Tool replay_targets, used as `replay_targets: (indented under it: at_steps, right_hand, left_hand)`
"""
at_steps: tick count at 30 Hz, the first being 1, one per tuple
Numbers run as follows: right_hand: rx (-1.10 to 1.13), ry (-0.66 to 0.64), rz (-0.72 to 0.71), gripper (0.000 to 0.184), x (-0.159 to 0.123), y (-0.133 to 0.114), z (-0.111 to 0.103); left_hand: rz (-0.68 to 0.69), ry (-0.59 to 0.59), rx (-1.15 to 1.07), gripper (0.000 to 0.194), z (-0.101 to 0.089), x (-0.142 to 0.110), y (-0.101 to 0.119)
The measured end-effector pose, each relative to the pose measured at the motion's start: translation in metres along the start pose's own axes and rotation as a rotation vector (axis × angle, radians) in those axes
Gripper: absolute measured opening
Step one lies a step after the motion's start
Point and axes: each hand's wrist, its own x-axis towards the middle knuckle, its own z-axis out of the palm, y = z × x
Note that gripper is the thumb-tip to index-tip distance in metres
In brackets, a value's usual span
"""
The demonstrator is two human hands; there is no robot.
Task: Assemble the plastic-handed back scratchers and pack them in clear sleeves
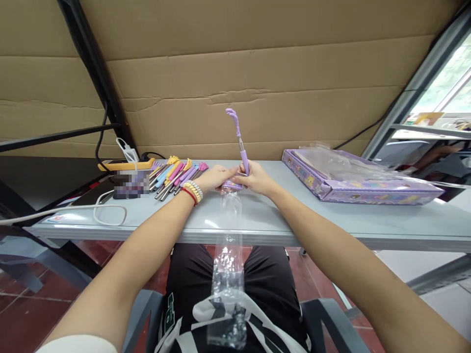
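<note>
A purple telescopic back scratcher (244,159) stands nearly upright, its hand-shaped head at the top and its metal rod partly drawn out. My right hand (257,179) is closed around the lower end of its handle. My left hand (217,177) meets it from the left, fingers closed at the top of a clear plastic bag (228,260). The bag shows a purple printed part just under my fingers, and it hangs over the table edge onto my lap. What exactly the left fingertips pinch is partly hidden.
Left of my hands lie several colourful back scratchers (176,176) in a pile. Beyond them are a yellow case (125,165), a white charger (128,153) and a white cable (110,223). A purple box (368,191) with clear plastic on it rests at the right of the grey table (279,225).
</note>
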Motion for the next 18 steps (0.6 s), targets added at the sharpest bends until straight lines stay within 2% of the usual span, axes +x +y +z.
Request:
replay_targets:
  at_steps: [2, 5, 9, 14, 18]
  right_hand:
    - [-0.01, 0.038, 0.008, 0.048, 0.0011, 0.0008, -0.0018]
    - [0.042, 0.1, 0.043, 0.051, 0.0022, 0.0, -0.0047]
    - [0.101, 0.174, 0.101, 0.056, 0.0029, -0.0037, -0.0076]
    - [0.155, 0.24, 0.134, 0.061, 0.0056, -0.0034, -0.0093]
    - [0.224, 0.285, 0.18, 0.064, 0.0075, -0.0015, -0.0104]
  left_hand:
    - [0.029, 0.021, -0.022, 0.06, 0.0, 0.0004, 0.0007]
    - [0.089, 0.056, -0.103, 0.043, -0.0017, 0.001, -0.0002]
    - [0.158, 0.051, -0.216, 0.058, -0.0043, 0.0027, -0.0048]
    - [0.237, 0.043, -0.18, 0.058, -0.0028, 0.0014, -0.0051]
    - [0.267, 0.029, -0.075, 0.046, -0.0005, -0.0026, -0.0012]
